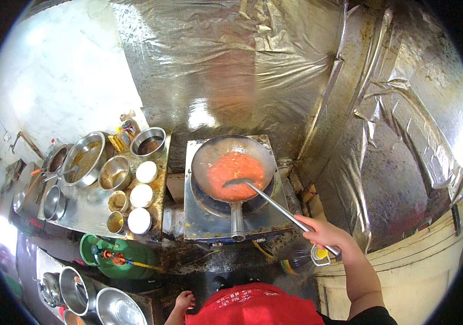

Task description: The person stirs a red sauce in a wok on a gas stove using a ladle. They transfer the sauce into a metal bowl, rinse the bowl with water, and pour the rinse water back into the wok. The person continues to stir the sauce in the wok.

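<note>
My right hand (323,232) grips the long metal handle of a wok ladle (270,202). The ladle's dark head (238,182) lies in a red, saucy food (233,166) with pale bits in it, inside a steel wok (201,158). The wok sits on a gas stove (197,223) with a steel top, its hollow handle (236,223) pointing towards me. Low in the view, beside my red apron (256,306), hangs my left hand (185,300). Its fingers are curled, and nothing shows in them.
On the left, a metal table (89,215) bears a large steel basin (100,162), several bowls and white round containers (147,172). A green gas cylinder (126,256) stands below, near more steel basins (120,306). A capped plastic jug (300,260) is by my right forearm. Foil (231,61) covers the wall.
</note>
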### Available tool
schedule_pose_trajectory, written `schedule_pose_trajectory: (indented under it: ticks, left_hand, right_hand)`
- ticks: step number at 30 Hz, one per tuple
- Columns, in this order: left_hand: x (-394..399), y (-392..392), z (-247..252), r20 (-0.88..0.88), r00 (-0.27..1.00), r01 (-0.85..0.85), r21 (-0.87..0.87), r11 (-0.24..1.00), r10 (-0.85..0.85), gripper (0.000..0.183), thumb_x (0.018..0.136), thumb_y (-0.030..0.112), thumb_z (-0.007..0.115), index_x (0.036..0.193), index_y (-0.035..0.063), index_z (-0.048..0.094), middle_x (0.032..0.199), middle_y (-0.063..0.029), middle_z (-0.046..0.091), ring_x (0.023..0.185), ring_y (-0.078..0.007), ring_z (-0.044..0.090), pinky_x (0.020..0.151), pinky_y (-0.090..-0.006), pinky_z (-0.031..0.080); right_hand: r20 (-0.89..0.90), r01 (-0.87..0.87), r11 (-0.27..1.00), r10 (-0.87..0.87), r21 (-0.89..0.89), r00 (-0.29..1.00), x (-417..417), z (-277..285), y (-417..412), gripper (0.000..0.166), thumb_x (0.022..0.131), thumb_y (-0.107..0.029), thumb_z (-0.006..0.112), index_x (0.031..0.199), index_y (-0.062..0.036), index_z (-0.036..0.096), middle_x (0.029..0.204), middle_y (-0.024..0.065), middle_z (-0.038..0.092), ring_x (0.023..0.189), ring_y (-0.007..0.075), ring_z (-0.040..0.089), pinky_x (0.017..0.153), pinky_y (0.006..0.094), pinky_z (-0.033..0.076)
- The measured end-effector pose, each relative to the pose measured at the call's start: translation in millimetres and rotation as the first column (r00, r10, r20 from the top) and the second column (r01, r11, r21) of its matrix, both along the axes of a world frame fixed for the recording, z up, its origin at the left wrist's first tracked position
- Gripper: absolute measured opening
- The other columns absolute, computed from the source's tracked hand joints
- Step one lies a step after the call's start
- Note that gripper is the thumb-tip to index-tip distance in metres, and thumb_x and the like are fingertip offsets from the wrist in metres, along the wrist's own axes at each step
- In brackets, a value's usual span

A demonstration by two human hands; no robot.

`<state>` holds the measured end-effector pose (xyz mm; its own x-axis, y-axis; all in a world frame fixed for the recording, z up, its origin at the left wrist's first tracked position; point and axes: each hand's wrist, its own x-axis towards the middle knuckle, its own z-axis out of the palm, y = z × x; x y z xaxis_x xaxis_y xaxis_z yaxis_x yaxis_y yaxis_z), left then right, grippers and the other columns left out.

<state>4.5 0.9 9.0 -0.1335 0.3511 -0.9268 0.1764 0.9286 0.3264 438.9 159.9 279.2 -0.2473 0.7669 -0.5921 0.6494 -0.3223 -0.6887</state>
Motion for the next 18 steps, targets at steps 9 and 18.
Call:
schedule_pose_trajectory:
  ticks: [9, 18]
  left_hand:
    - [-0.5, 0.0, -16.4, 0.043, 0.998, -0.043, 0.077, 0.996, 0.04, 0.038, 0.088, 0.019, 0.045, 0.122, 0.0067, 0.036, 0.091, -0.01, 0.056, 0.061, -0.0174, 0.056, 0.053, -0.0322, 0.048]
    - [-8.4, -30.9, -23.6, 0.023, 0.985, -0.175, 0.067, 0.982, 0.174, 0.038, 0.086, 0.014, 0.046, 0.122, 0.0044, 0.036, 0.087, -0.0107, 0.057, 0.06, -0.019, 0.057, 0.052, -0.0318, 0.048]
  right_hand:
    - [0.431, -0.145, 0.985, 0.089, 0.097, 0.898, -30.8, -45.0, 19.0, 0.057, 0.083, -0.018, 0.041, 0.133, -0.0293, 0.017, 0.065, 0.012, 0.057, 0.048, 0.0202, 0.055, 0.049, 0.0337, 0.047]
    - [0.446, -0.184, 0.964, 0.081, 0.192, 0.891, -58.8, -67.8, 97.0, 0.057, 0.085, -0.014, 0.039, 0.135, -0.0256, 0.014, 0.059, 0.0127, 0.054, 0.044, 0.0194, 0.052, 0.046, 0.0343, 0.043]
